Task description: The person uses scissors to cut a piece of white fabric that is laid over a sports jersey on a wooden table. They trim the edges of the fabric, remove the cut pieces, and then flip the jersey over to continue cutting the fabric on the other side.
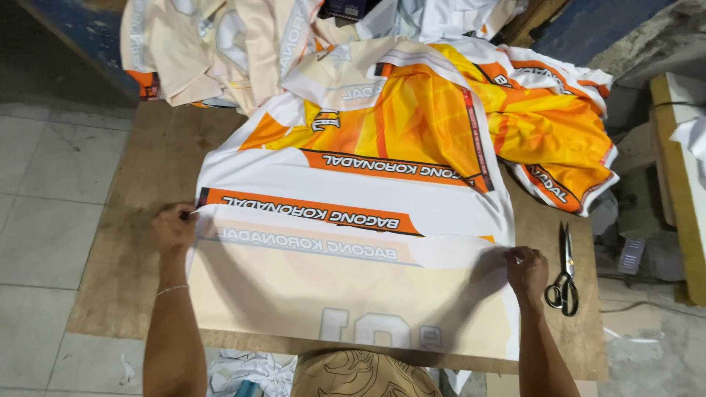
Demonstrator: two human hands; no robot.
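Orange-white fabric panel, seemingly pinched by both hands.

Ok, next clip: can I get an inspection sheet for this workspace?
Surface: brown board table, bare along its left side.
Job's things: pale fabric panel lying flat, printed side down, over an orange and white panel.
Clutter: fabric heap at the far edge; scissors right of the panel.
Hands: left hand pinches the panel's left edge; right hand pinches its right edge.
Cables: thin cable on the floor at right.
Surroundings: tiled floor at left; wooden bench at right.
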